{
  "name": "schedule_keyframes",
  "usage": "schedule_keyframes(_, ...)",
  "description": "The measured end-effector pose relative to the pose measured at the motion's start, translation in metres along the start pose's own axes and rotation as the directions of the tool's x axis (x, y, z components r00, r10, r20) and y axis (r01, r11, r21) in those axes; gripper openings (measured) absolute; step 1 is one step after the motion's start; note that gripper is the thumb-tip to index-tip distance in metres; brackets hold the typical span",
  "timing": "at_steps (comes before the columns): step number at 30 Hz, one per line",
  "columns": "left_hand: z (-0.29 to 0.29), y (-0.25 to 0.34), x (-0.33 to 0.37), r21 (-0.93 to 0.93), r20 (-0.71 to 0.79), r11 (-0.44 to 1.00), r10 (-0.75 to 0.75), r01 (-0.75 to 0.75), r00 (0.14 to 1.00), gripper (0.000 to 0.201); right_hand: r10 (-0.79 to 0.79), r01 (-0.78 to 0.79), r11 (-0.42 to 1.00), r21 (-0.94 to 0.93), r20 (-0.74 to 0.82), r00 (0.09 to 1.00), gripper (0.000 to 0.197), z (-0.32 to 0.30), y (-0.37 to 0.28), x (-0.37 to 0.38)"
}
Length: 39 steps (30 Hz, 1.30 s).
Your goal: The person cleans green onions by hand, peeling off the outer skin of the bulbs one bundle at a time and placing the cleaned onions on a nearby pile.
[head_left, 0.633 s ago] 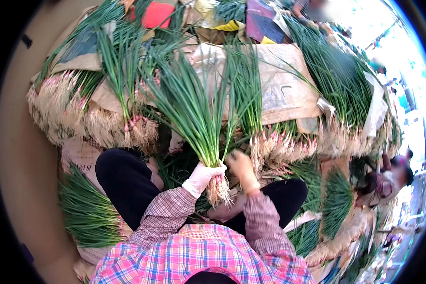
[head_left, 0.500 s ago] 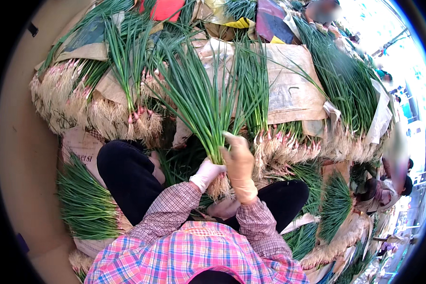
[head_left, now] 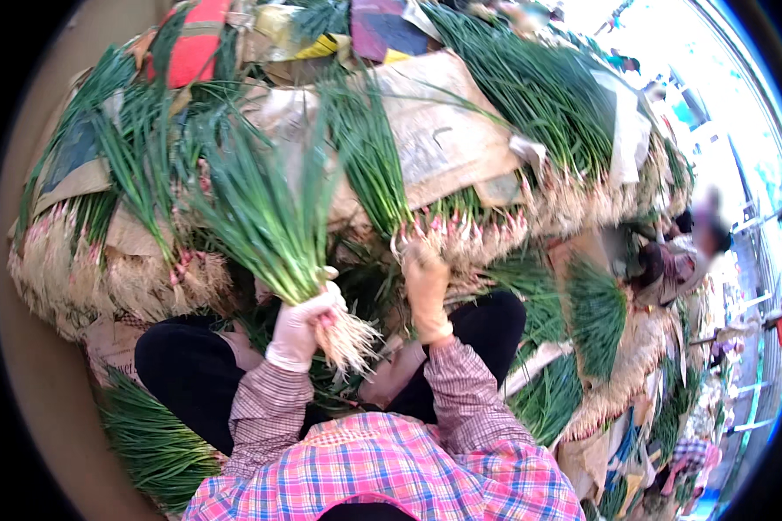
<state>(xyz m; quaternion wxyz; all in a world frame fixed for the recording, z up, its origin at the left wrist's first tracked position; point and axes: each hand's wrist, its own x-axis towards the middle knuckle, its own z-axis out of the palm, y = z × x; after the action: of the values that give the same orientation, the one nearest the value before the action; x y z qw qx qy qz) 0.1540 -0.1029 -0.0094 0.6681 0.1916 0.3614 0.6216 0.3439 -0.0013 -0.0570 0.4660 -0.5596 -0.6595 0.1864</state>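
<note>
My left hand [head_left: 302,326], in a pale glove, is closed round a bunch of spring onions [head_left: 274,221] just above the bulbs. Its long green leaves fan up and to the left, and its pale roots [head_left: 347,339] hang out below my fist. My right hand [head_left: 427,291], in a tan glove, reaches to the root ends of a separate sheaf of spring onions [head_left: 369,156] lying on the pile. The right fingertips are blurred among the roots, so their grip is unclear.
A long heap of spring onions [head_left: 530,95], partly covered by sacking [head_left: 443,130], stretches across in front of me. More green bunches lie beside my folded legs at left [head_left: 152,443] and right [head_left: 595,317]. A person [head_left: 673,260] sits at the far right.
My right hand has left the held bunch and moved to the roots of the sheaf on the pile. My left hand still grips its bunch. The view has swung right.
</note>
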Motion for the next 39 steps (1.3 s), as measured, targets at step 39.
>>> schedule_keyframes(39, -0.013, -0.008, 0.003, 0.022, -0.035, 0.998, -0.066, 0.067, 0.997, 0.017, -0.035, -0.068, 0.993, 0.097, 0.789, 0.613, 0.012, -0.001, -0.024, -0.043)
